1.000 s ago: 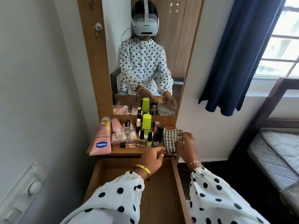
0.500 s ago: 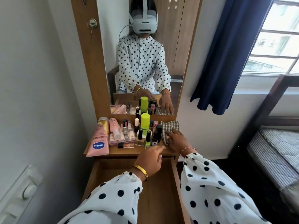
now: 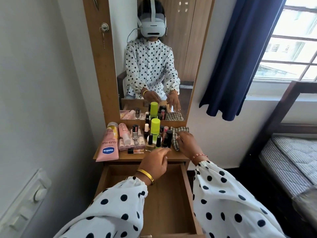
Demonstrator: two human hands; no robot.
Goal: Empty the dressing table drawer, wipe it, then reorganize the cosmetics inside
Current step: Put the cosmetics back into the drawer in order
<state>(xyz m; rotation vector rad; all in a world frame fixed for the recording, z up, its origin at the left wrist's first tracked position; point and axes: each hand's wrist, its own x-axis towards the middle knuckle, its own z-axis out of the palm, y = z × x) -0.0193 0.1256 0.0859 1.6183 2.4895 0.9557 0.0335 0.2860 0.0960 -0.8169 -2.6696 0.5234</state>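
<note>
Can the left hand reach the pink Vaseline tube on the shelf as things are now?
Probably yes. The left hand hovers at the shelf's front edge, and the Vaseline tube lies flat at the left end, with nothing between them and nothing on top of it.

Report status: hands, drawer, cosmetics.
Left hand open, reaching for bottles. Right hand resting on checked cloth. Drawer open, empty. Cosmetics crowd the tabletop.

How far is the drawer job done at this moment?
Emptying looks done: the open drawer shows bare wood, and the cosmetics stand on the tabletop. Whether it was wiped, I cannot tell. The right hand rests on the checked cloth; the left hand reaches toward the bottles. Putting everything back remains.
</note>
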